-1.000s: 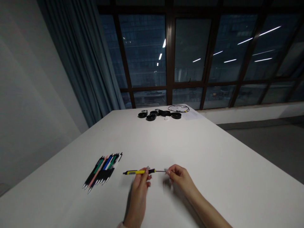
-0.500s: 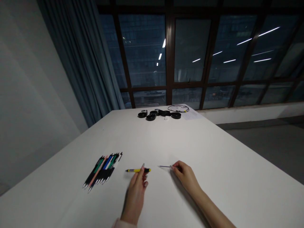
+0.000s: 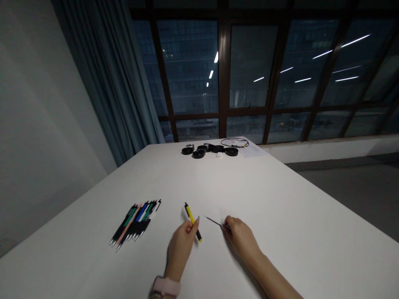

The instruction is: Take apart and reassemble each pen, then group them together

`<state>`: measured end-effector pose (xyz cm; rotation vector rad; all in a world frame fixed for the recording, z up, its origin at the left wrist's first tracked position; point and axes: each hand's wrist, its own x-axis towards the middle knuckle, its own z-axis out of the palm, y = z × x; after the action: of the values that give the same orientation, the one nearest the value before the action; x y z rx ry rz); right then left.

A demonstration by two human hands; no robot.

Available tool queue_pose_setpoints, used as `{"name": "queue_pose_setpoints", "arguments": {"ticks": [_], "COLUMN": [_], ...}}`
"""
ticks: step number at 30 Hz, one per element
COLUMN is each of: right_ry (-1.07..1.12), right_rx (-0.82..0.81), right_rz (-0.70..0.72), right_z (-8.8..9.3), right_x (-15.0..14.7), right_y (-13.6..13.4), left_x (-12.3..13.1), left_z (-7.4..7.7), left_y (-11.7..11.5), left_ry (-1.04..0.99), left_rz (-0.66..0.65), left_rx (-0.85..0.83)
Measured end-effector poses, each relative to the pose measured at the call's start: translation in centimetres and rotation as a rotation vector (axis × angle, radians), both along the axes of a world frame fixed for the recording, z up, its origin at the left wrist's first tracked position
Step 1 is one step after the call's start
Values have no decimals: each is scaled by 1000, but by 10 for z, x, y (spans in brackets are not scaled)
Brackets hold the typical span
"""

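Pinched between the thumb and fingers of my left hand (image 3: 181, 241) is a yellow-and-black pen (image 3: 190, 213), slanting from upper left to lower right. My right hand (image 3: 241, 236) is closed on one end of a thin dark pen refill (image 3: 212, 220). The refill's light tip points left toward the pen, with a small gap between them. To the left of my hands, several pens (image 3: 135, 224) lie side by side in a slanted row on the white table, with black, green, pink, blue and white barrels.
Black tape-like rolls (image 3: 198, 154) are grouped at the table's far end. Beside them are a small white object (image 3: 219, 155), a coiled black cable (image 3: 235, 142) and a paper sheet (image 3: 253, 151). A blue curtain (image 3: 115, 83) and windows stand beyond the white table (image 3: 264, 191).
My left hand has turned the yellow-and-black pen from lying level to a steep slant. In my right hand the refill now tilts, its tip slightly farther left and up.
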<state>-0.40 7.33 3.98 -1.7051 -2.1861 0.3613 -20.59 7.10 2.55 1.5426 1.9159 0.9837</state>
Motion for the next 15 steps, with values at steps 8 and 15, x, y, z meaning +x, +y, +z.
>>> {"name": "queue_pose_setpoints", "arguments": {"ticks": [8, 15], "right_ry": [-41, -29], "right_rx": [-3, 15], "right_rz": [-2, -4], "right_z": [-9, -16], "right_x": [-12, -31], "right_y": [2, 6], "left_x": [5, 8], "left_z": [-4, -12], "left_y": [-1, 3], "left_ry": [504, 653], "left_rz": [-68, -139], "left_rx": [136, 154]}}
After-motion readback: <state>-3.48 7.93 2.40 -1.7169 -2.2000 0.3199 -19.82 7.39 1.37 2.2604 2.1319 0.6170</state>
